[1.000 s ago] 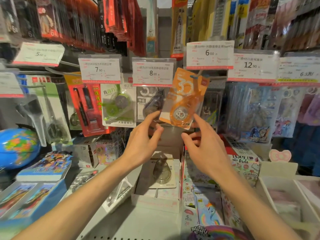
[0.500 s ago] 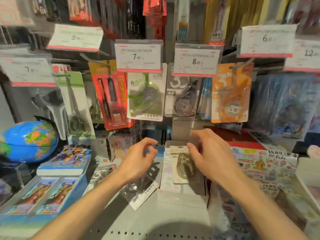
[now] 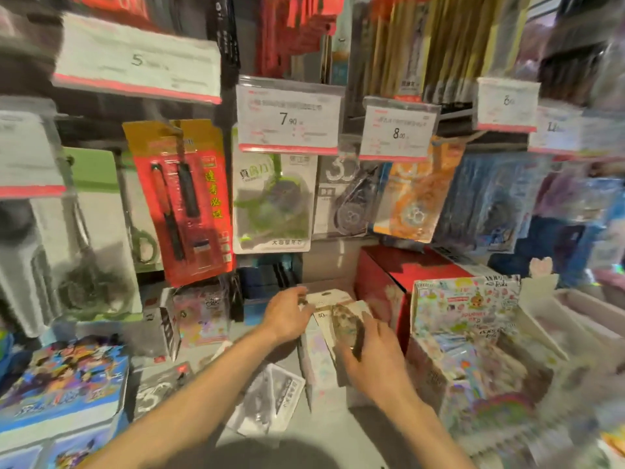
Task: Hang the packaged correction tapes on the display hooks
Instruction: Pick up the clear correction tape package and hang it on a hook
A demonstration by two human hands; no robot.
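An orange correction tape pack [image 3: 414, 201] hangs on a display hook beside a grey pack [image 3: 348, 198] and a green pack [image 3: 272, 204]. Below them, a white-card correction tape pack [image 3: 333, 311] lies on top of a small white box [image 3: 319, 362]. My left hand [image 3: 287, 316] touches the card's left top edge with curled fingers. My right hand [image 3: 372, 353] lies over the pack's lower right side, fingers curled on it. The frame is blurred, so the exact grip is unclear.
Price tags [image 3: 289, 118] stand out in front of the hooks. A red box [image 3: 399, 269] and a sticker box [image 3: 470, 319] sit to the right, a cartoon box [image 3: 64, 387] to the left. Loose packs [image 3: 270, 401] lie on the grey shelf.
The orange pack was left hanging on its hook. Both hands dropped from it to the white-card pack on the box, and the view tilted down and left.
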